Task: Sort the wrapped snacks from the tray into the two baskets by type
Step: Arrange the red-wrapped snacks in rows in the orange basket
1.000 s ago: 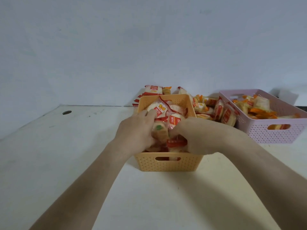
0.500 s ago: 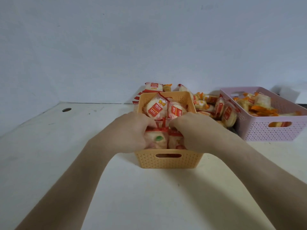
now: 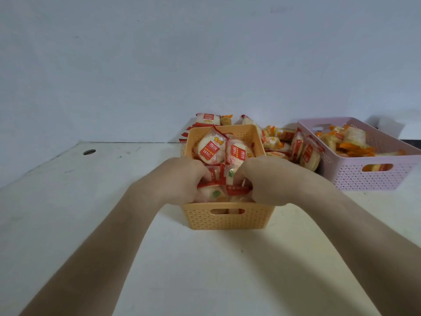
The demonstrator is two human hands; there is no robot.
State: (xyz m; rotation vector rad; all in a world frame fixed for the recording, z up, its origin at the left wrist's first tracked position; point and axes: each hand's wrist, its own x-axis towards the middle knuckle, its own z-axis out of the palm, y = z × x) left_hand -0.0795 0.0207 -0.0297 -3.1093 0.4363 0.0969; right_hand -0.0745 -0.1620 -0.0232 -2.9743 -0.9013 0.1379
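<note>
Wrapped snacks (image 3: pixel 305 153) sit on the table (image 3: pixel 205 270) in a loose heap, in the pink basket (image 3: pixel 355 179) at right, and in the orange basket (image 3: pixel 227 221), where the left hand (image 3: pixel 182 181) and right hand (image 3: pixel 266 181) each clench packets.

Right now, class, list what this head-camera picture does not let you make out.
Head view only.
Left hand and right hand: fingertips buried among snacks in the orange basket; what they hold is unclear.
Tray: hidden behind the orange basket and snack pile.
Pink basket: lower snacks hidden by its wall.
</note>
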